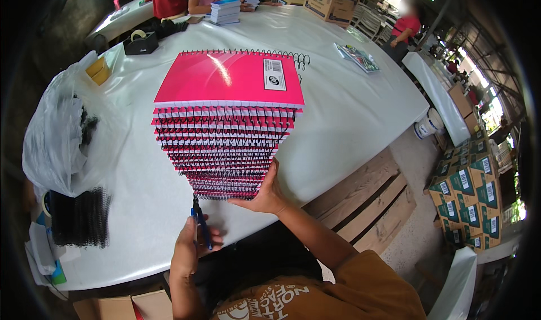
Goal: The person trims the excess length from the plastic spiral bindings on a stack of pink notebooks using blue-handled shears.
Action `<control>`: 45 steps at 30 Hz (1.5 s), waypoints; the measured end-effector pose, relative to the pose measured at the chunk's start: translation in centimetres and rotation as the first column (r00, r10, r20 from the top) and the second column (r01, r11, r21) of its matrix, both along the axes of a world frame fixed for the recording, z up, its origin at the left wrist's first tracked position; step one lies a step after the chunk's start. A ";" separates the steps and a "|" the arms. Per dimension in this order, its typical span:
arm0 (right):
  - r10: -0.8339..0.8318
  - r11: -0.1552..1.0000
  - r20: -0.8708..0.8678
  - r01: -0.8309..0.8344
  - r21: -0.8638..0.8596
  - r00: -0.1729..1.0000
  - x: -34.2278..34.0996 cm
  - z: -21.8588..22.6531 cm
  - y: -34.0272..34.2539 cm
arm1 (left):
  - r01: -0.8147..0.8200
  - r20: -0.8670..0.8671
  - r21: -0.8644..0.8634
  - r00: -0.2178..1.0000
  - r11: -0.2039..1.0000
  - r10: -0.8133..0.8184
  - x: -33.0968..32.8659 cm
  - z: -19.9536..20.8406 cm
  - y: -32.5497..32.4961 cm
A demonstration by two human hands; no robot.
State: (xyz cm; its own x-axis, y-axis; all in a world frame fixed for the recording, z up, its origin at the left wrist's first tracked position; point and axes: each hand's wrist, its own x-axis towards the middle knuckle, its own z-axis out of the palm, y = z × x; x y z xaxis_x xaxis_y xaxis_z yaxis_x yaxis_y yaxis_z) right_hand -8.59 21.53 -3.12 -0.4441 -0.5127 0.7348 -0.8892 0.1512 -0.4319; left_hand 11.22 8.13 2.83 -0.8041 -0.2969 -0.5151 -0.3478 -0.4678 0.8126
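Note:
A tall stack of pink spiral-bound notebooks rises from the white-covered table in front of me, black wire coils showing along its near face. My left hand is closed around the blue handles of a pair of pliers. The dark jaws of the pliers reach the lower left corner of the stack, at the end of a coil; whether they pinch the wire is too small to tell. My right hand presses against the stack's lower right side, thumb up along the edge and fingers partly hidden beneath the near face.
Left of the stack lie a clear plastic bag with black coils, a bundle of black coils and a tape dispenser. Blue notebooks and a cardboard box stand at the back. Other people work beyond. A wooden pallet lies right.

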 end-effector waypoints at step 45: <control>0.102 0.995 0.222 -0.102 -0.011 0.970 0.5 -1.1 1.0 | -0.051 -0.026 0.608 0.996 0.792 0.084 1.0 -2.3 -2.2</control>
State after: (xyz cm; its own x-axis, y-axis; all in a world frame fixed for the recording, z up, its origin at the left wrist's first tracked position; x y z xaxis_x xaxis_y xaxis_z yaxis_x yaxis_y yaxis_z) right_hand -8.10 22.57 -4.22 -0.5411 -0.5642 0.6237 -0.7820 0.0648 -0.6198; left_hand 12.20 5.90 0.52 -0.8229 0.0090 -0.5682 -0.2646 -0.8909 0.3691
